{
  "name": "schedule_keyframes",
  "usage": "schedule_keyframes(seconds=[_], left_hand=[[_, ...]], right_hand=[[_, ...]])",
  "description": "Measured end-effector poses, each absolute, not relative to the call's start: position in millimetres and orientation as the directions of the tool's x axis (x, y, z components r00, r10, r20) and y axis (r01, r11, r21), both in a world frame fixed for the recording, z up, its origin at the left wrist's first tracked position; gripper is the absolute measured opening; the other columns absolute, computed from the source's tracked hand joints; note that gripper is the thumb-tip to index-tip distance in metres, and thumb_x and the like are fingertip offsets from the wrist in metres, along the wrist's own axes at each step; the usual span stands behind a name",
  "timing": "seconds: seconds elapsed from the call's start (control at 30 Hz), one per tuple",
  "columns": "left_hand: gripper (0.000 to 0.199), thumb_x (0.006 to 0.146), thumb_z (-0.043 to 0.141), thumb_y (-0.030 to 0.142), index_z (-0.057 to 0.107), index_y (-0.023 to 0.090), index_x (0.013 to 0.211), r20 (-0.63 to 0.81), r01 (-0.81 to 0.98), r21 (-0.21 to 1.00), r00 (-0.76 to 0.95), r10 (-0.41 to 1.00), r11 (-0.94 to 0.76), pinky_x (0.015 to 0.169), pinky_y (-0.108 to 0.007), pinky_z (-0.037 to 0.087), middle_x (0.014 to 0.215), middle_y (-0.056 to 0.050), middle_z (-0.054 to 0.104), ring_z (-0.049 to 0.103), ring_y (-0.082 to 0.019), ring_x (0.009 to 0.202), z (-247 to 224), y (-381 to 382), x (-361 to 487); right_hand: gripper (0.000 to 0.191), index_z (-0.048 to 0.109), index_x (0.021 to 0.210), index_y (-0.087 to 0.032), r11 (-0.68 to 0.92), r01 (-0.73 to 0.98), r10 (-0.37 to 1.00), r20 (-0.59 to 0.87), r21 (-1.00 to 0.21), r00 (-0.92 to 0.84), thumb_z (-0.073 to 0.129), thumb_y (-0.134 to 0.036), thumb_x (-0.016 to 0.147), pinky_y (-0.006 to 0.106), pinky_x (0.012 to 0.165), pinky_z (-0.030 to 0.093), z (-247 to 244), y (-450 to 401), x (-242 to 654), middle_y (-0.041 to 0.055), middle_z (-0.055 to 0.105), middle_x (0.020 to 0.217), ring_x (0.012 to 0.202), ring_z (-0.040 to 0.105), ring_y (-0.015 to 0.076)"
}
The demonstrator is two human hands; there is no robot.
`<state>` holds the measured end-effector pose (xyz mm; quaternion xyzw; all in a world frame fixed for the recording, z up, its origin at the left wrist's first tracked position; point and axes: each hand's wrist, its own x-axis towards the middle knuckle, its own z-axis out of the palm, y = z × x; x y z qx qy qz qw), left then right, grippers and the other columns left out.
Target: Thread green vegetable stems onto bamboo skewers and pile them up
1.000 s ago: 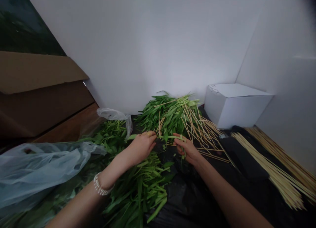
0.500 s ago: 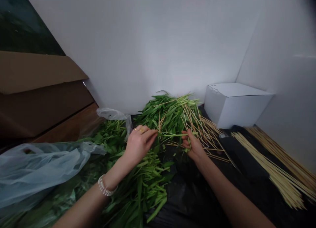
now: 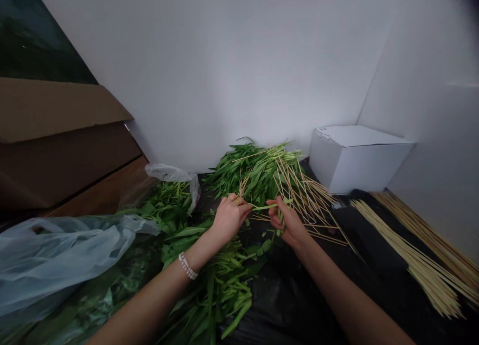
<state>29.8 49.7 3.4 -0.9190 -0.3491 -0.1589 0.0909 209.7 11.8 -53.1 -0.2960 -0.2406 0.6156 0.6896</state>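
Observation:
A green leafy-vegetable stem (image 3: 264, 207) stretches between my two hands. My left hand (image 3: 229, 216), with a ring and a beaded bracelet, is closed in a pinch at the stem's left end. Closed round its right end is my right hand (image 3: 291, 224), where a short piece of green stem also hangs below the fingers. Under my left forearm lies a heap of leafy greens (image 3: 228, 270). Beyond the hands rests a pile of greens (image 3: 258, 168) with thin wooden sticks (image 3: 299, 183) lying over and beside it.
Black plastic sheeting (image 3: 288, 305) covers the surface. On the left are a clear plastic bag (image 3: 63, 255) and a cardboard box (image 3: 63, 155). A white box (image 3: 359, 158) stands at the back right, with bundled sticks (image 3: 415, 255) and a black flat object (image 3: 368, 238) in front.
My left hand has moved right and slightly down, closer to my right hand, so less stem shows between them. My right hand has shifted slightly left.

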Motion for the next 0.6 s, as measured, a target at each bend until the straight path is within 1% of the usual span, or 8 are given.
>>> schedule_keyframes(seconds=[0.1,0.17,0.2,0.23,0.3,0.37,0.47,0.6], left_hand=[[0.023,0.093,0.054,0.033,0.074,0.026,0.101,0.323,0.647,0.074,0.705,0.632,-0.759,0.081,-0.037,0.040,0.095,-0.005,0.073,0.055,-0.024,0.098,3,53,29],[0.022,0.090,0.056,0.031,0.075,0.023,0.097,0.282,0.615,0.226,0.701,0.655,-0.755,0.083,-0.035,0.041,0.093,-0.005,0.073,0.057,-0.022,0.094,2,59,26],[0.022,0.090,0.057,0.031,0.076,0.021,0.095,0.241,0.591,0.329,0.702,0.671,-0.737,0.082,-0.034,0.042,0.090,-0.005,0.074,0.058,-0.022,0.090,1,63,24],[0.024,0.089,0.056,0.032,0.076,0.018,0.093,0.182,0.558,0.445,0.710,0.681,-0.701,0.081,-0.032,0.044,0.089,-0.005,0.074,0.060,-0.021,0.087,1,67,23],[0.029,0.087,0.056,0.036,0.075,0.014,0.092,0.045,0.484,0.661,0.737,0.674,-0.573,0.076,-0.029,0.046,0.087,-0.005,0.074,0.062,-0.019,0.080,-1,74,19],[0.034,0.085,0.057,0.040,0.074,0.012,0.093,-0.063,0.435,0.786,0.763,0.644,-0.439,0.074,-0.027,0.047,0.086,-0.005,0.074,0.062,-0.019,0.078,-1,79,17],[0.036,0.083,0.059,0.043,0.075,0.011,0.092,-0.118,0.414,0.837,0.776,0.620,-0.358,0.077,-0.026,0.046,0.088,-0.005,0.074,0.063,-0.018,0.081,0,81,16],[0.034,0.083,0.060,0.040,0.076,0.012,0.094,-0.125,0.420,0.834,0.775,0.619,-0.358,0.077,-0.026,0.047,0.089,-0.005,0.075,0.063,-0.018,0.080,-1,80,17]], right_hand=[[0.045,0.069,0.078,-0.013,0.063,-0.695,0.992,-0.031,-0.716,0.122,0.081,-0.053,0.062,0.015,0.031,0.017,-52,10,210,-0.0024,0.060,0.055,0.036,0.030,0.0006],[0.042,0.070,0.080,-0.014,0.062,-0.691,0.993,-0.024,-0.720,0.115,0.081,-0.051,0.064,0.015,0.031,0.017,-52,11,210,-0.0023,0.060,0.057,0.036,0.030,0.0007],[0.040,0.070,0.082,-0.014,0.067,-0.689,0.993,-0.017,-0.722,0.114,0.080,-0.049,0.065,0.015,0.031,0.017,-53,11,210,-0.0022,0.060,0.058,0.036,0.030,0.0008],[0.038,0.070,0.084,-0.015,0.074,-0.687,0.993,-0.008,-0.723,0.115,0.080,-0.047,0.066,0.015,0.031,0.017,-53,11,210,-0.0023,0.061,0.059,0.036,0.031,0.0009],[0.035,0.070,0.086,-0.015,0.092,-0.685,0.992,0.005,-0.722,0.127,0.080,-0.044,0.068,0.015,0.031,0.017,-54,11,211,-0.0028,0.060,0.059,0.037,0.031,0.0010],[0.034,0.070,0.085,-0.015,0.100,-0.684,0.991,0.007,-0.723,0.137,0.080,-0.043,0.067,0.015,0.031,0.018,-54,12,211,-0.0034,0.059,0.059,0.037,0.032,0.0009],[0.036,0.070,0.083,-0.015,0.093,-0.682,0.991,-0.001,-0.726,0.137,0.081,-0.044,0.065,0.014,0.032,0.018,-54,12,211,-0.0040,0.058,0.059,0.037,0.031,0.0002],[0.038,0.070,0.083,-0.015,0.092,-0.672,0.991,-0.001,-0.735,0.137,0.082,-0.046,0.064,0.014,0.032,0.018,-54,12,211,-0.0042,0.058,0.059,0.038,0.032,0.0000]])
